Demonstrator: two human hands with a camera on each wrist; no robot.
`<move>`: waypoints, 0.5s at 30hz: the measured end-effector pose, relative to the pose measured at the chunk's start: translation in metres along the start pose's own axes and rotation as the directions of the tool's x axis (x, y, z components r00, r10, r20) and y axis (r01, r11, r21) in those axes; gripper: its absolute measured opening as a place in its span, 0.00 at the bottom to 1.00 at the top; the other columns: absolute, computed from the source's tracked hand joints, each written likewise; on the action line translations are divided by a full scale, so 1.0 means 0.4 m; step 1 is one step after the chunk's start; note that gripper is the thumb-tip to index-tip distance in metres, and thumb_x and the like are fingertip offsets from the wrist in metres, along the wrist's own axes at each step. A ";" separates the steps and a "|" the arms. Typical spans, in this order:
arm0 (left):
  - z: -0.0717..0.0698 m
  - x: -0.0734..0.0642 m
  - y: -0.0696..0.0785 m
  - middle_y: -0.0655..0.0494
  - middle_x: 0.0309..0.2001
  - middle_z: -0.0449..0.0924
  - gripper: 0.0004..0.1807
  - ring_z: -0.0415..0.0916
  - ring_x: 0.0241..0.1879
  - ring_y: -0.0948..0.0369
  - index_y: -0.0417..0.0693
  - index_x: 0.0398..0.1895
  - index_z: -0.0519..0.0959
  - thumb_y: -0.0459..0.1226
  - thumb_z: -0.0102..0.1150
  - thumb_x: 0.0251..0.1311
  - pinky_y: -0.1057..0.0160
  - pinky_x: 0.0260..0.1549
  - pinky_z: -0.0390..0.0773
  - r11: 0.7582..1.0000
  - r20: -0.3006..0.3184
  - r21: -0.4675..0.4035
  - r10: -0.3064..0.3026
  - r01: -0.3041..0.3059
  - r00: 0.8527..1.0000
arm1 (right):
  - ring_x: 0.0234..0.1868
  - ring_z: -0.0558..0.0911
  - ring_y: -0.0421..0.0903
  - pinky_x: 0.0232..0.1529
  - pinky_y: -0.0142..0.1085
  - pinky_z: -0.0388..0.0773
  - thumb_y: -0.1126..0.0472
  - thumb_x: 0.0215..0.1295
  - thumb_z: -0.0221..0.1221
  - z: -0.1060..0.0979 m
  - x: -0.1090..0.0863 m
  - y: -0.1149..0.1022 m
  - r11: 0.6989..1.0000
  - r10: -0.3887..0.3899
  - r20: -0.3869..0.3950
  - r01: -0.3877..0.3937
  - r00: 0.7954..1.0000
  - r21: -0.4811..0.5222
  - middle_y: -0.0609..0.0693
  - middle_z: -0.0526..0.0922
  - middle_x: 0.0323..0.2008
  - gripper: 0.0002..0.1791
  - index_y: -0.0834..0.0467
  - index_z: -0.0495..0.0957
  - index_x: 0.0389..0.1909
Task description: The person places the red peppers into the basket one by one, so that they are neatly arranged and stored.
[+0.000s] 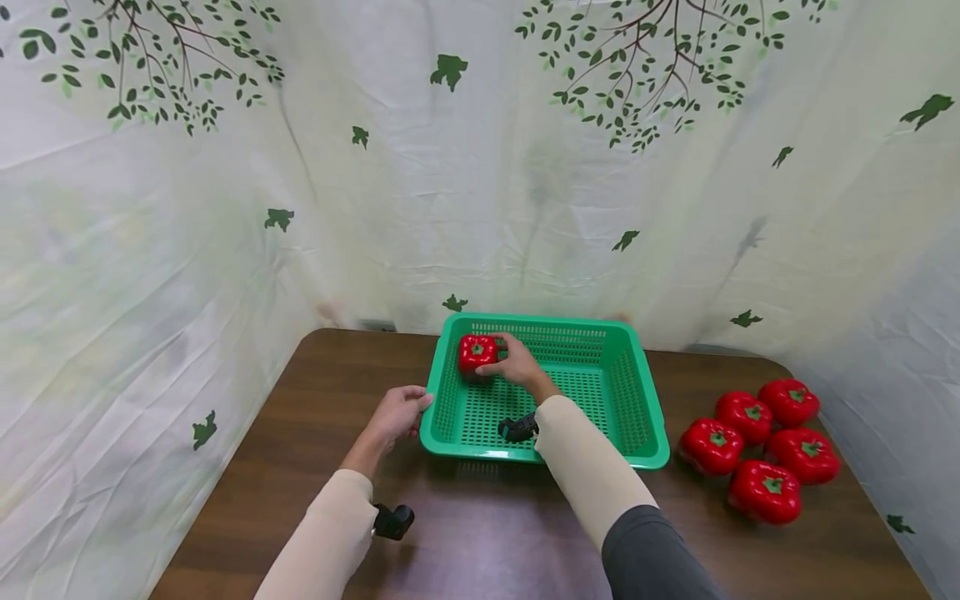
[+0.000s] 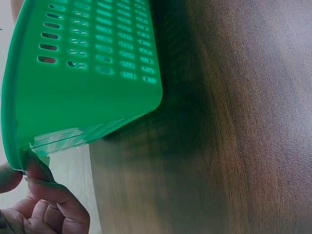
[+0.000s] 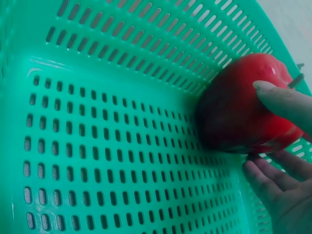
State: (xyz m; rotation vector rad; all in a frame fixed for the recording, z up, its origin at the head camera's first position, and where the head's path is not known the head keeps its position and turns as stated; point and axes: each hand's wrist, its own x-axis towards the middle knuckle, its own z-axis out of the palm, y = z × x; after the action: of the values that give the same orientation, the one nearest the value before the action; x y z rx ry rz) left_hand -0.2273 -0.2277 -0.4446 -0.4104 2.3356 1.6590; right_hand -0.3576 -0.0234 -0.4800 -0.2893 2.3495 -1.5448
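The right hand (image 1: 517,364) grasps a red pepper (image 1: 475,353), with the thumb on one side and fingers bent around the other. The pepper is inside the basket, in its far left corner, with the green stem facing up. It is close to the perforated walls there; whether its full weight is on the basket floor, I cannot tell.

The left hand (image 1: 400,410) pinches the rim (image 2: 10,87) of the basket at its left side, thumb and forefinger meeting over the edge, the other fingers curled below.

The green plastic basket (image 1: 480,453) sits on the brown wooden tabletop (image 1: 292,433) near its far edge, its floor and walls pierced by rows of slots. The right forearm reaches across the near side of the basket and covers part of its front edge. A black device (image 1: 517,429) is at the right wrist, above the basket floor, and a second one (image 1: 393,522) is at the left wrist. Both forearms wear cream sleeves (image 1: 322,533); dark grey cloth (image 1: 652,550) covers the right arm higher up.

To the right of the basket, five more peppers (image 1: 804,455) lie grouped on the tabletop. Behind everything hangs a pale curtain (image 1: 495,208) printed with branches and green leaves.
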 end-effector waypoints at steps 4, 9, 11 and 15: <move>0.001 0.002 -0.002 0.45 0.43 0.76 0.20 0.73 0.30 0.57 0.36 0.60 0.71 0.40 0.48 0.72 0.57 0.35 0.76 1.000 -0.002 -0.001 -0.003 0.003 1.000 | 0.62 0.70 0.58 0.55 0.50 0.73 0.59 0.55 0.71 0.004 0.006 0.000 1.000 0.012 -0.020 -0.012 1.000 -0.009 0.59 0.69 0.63 0.41 0.55 0.62 0.68; 0.001 0.002 0.002 0.45 0.43 0.76 0.20 0.73 0.31 0.57 0.37 0.60 0.71 0.40 0.48 0.72 0.57 0.36 0.76 1.000 -0.005 -0.002 -0.020 0.020 1.000 | 0.62 0.70 0.58 0.56 0.51 0.72 0.59 0.54 0.71 0.007 0.013 0.001 1.000 0.009 -0.033 -0.010 0.999 -0.021 0.59 0.69 0.63 0.42 0.55 0.61 0.69; 0.002 0.001 0.003 0.45 0.43 0.77 0.20 0.73 0.31 0.57 0.37 0.60 0.71 0.40 0.48 0.72 0.57 0.36 0.76 1.000 -0.007 -0.002 -0.023 0.023 1.000 | 0.62 0.70 0.58 0.56 0.51 0.72 0.59 0.55 0.71 0.008 0.014 0.000 1.000 0.008 -0.034 -0.008 0.999 -0.015 0.60 0.68 0.63 0.42 0.55 0.61 0.69; 0.002 0.000 0.004 0.45 0.43 0.77 0.20 0.73 0.31 0.57 0.36 0.60 0.71 0.40 0.48 0.72 0.57 0.36 0.76 1.000 -0.008 0.004 -0.020 0.020 1.000 | 0.63 0.69 0.58 0.56 0.51 0.73 0.59 0.56 0.70 0.009 0.012 -0.001 1.000 0.005 -0.038 -0.005 0.999 -0.008 0.61 0.68 0.64 0.43 0.56 0.60 0.70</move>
State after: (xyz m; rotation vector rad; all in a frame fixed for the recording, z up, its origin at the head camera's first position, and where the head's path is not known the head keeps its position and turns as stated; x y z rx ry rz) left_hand -0.2281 -0.2264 -0.4435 -0.4382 2.3327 1.6458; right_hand -0.3607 -0.0282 -0.4817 -0.2581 2.3842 -1.5520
